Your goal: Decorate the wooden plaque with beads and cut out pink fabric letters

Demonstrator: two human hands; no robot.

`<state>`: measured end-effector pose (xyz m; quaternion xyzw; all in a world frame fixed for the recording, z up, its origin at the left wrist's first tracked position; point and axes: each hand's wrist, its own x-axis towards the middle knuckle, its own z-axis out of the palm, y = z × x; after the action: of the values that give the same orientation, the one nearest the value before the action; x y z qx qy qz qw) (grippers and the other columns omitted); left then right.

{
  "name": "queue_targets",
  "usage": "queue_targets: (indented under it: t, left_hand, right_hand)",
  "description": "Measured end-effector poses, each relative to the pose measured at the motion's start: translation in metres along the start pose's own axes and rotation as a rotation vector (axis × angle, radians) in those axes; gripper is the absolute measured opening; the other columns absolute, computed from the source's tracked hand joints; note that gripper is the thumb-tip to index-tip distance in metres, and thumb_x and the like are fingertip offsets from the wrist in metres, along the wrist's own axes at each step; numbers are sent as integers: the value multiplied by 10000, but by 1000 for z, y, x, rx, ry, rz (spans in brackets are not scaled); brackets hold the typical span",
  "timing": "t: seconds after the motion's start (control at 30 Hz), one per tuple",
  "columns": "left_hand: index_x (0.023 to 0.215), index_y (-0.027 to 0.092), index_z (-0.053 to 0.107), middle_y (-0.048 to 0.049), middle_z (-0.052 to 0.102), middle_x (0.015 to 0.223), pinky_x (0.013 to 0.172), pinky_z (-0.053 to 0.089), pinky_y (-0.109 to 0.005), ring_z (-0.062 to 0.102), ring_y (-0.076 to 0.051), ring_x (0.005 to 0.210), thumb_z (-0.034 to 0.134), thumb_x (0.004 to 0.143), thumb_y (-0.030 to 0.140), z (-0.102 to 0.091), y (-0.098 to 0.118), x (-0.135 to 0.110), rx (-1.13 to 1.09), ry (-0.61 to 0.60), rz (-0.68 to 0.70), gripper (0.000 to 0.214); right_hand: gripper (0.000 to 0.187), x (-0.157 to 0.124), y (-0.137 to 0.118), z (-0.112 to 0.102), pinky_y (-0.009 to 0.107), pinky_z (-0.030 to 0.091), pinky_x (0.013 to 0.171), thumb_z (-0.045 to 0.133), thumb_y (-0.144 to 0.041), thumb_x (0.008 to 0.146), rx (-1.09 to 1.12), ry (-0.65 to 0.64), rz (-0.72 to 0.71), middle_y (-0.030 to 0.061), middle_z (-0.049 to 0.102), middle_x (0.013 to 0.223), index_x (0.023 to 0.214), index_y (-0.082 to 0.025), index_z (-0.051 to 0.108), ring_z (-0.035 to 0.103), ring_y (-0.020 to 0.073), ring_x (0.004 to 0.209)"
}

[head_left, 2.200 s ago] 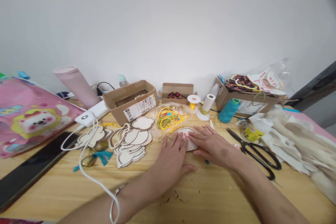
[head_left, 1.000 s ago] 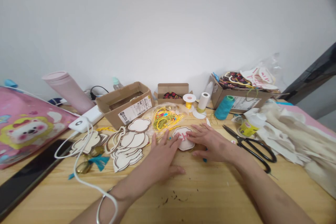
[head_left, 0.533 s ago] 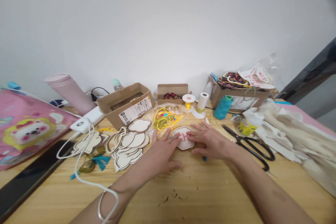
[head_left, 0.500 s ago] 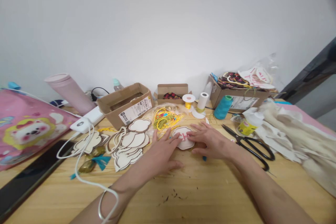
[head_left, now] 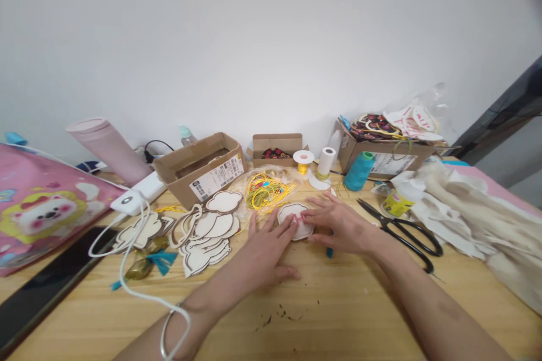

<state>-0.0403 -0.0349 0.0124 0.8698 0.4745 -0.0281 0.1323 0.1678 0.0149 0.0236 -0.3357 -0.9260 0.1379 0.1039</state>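
Observation:
A white, scallop-edged fabric patch [head_left: 298, 213] with pink lettering lies flat on the wooden table, partly covered by fingers. From the left, my left hand [head_left: 266, 248] rests its outstretched fingertips on the patch, thumb spread toward me. My right hand [head_left: 336, 223] touches the patch's right side with its fingers extended. A bit of teal tassel [head_left: 329, 249] shows under the right hand. Left of my hands lie several cloud-shaped white pieces [head_left: 214, 225] with dark edges. Behind the patch sits a tangle of yellow and green cord [head_left: 269, 190].
Black scissors [head_left: 402, 231] and a yellow-labelled glue bottle [head_left: 398, 203] lie to the right, near crumpled white cloth [head_left: 453, 208]. Cardboard boxes [head_left: 212, 177], a teal thread cone [head_left: 359, 172] and a yellow spool [head_left: 303, 162] stand behind. A white cable [head_left: 135, 290] crosses the left forearm.
My left fingers have slid slightly to the right over the patch, covering more of its lettering. My right hand stays almost where it was. The view has shifted slightly.

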Motion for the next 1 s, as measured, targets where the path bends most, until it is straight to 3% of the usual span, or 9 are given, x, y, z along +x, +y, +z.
queue_targets:
  t: [1.0]
  left_hand:
    - [1381, 249, 127, -70, 87, 1462, 972, 3, -652, -21, -333, 1327, 545, 689, 529, -8, 2, -1, -26, -94, -69, 855]
  right_hand:
    - [332, 1, 2, 1, 504, 233, 1015, 549, -314, 777, 35, -68, -5, 37, 600, 1165, 1099, -247, 595, 405, 265, 1211]
